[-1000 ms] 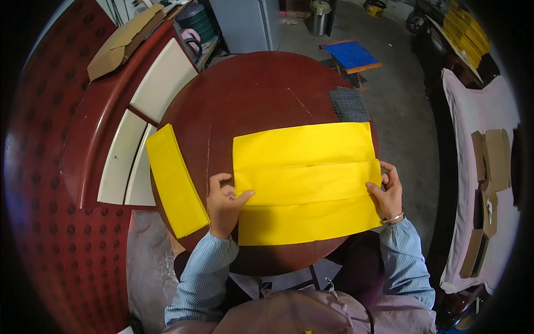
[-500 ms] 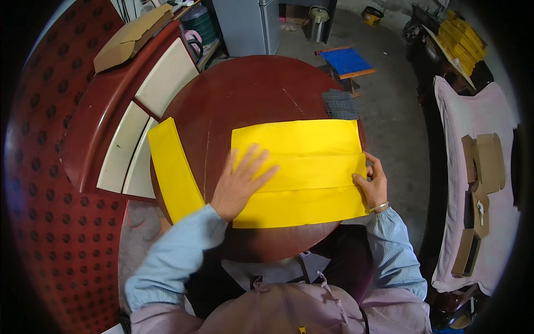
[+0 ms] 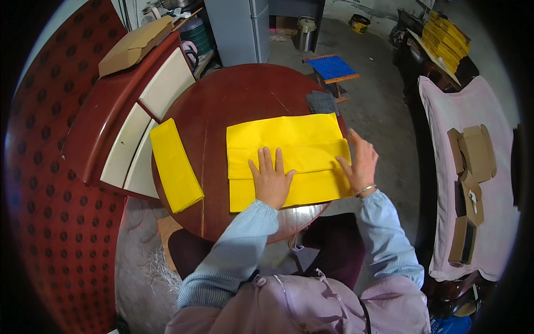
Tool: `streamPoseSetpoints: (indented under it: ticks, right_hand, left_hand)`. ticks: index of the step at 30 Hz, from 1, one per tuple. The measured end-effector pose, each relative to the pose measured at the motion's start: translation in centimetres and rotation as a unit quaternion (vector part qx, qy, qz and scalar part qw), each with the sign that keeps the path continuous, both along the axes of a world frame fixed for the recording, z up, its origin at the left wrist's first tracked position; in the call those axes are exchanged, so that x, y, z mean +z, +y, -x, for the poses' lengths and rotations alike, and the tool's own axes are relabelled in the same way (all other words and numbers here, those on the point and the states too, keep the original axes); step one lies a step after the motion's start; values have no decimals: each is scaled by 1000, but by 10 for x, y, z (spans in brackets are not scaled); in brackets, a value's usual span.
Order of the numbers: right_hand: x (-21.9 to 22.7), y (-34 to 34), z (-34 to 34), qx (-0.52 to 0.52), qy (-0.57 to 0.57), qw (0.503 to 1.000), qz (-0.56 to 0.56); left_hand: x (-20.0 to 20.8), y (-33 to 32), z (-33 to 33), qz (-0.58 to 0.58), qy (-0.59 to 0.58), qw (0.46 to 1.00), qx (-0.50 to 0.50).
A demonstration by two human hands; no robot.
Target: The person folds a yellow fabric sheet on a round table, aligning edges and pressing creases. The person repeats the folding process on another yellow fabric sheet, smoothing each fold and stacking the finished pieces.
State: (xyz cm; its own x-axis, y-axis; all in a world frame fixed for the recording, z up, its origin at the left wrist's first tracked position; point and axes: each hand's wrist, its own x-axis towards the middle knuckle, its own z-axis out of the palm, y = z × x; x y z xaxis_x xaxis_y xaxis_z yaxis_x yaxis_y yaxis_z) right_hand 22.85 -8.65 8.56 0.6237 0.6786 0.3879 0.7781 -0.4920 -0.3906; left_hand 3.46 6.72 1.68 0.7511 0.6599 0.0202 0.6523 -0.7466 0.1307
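Observation:
A wide yellow sheet [image 3: 311,129] with creases running from left to right lies on the round dark red table [image 3: 239,89]. I cannot tell whether it is cloth or paper. My left hand [image 3: 271,181] rests flat on its lower middle, fingers spread and palm down. At the sheet's right edge, my right hand [image 3: 362,161] has its thumb and fingers apart, with nothing seen between them. Farther left, a narrow folded yellow stack [image 3: 175,164] lies slanted along the table's rim.
A dark grey mesh cloth [image 3: 321,102] lies at the table's far right edge. Beyond stands a blue-topped folding stool [image 3: 332,68]. Cream drawers [image 3: 167,83] border the table's left side. Opened cardboard boxes [image 3: 477,153] lie on a pale pink cover at right, below stacked yellow bundles [image 3: 445,40].
My left hand has moved right, from the sheet's left edge to its lower middle. My right hand has let go of the right edge, its fingers now spread. The whole view has shifted slightly.

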Motion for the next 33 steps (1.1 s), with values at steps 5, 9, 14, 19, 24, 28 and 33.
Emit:
streamPoseSetpoints:
  ticks: [5, 9, 14, 19, 24, 28, 33]
  right_hand:
    - [-41, 78, 93, 171, -103, 972, 124]
    - [-75, 79, 76, 102, -46, 975, 192]
    - [-69, 44, 30, 62, -14, 968, 243]
    - [-63, 34, 7, 41, 20, 966, 253]
    - [-76, 33, 2, 44, -1, 971, 234]
    - [-75, 31, 5, 42, 11, 971, 237]
    - [-69, 33, 5, 41, 4, 964, 261]
  left_hand:
    - [-5, 4, 0, 11, 30, 999, 15]
    - [-3, 3, 6, 38, 6, 999, 27]
    - [-6, 23, 24, 13, 26, 998, 54]
    - [-9, 49, 56, 15, 12, 998, 56]
    - [-12, 60, 62, 30, -8, 999, 33]
    - [1, 59, 61, 28, 24, 999, 30]
    - [28, 62, 74, -2, 77, 997, -25]
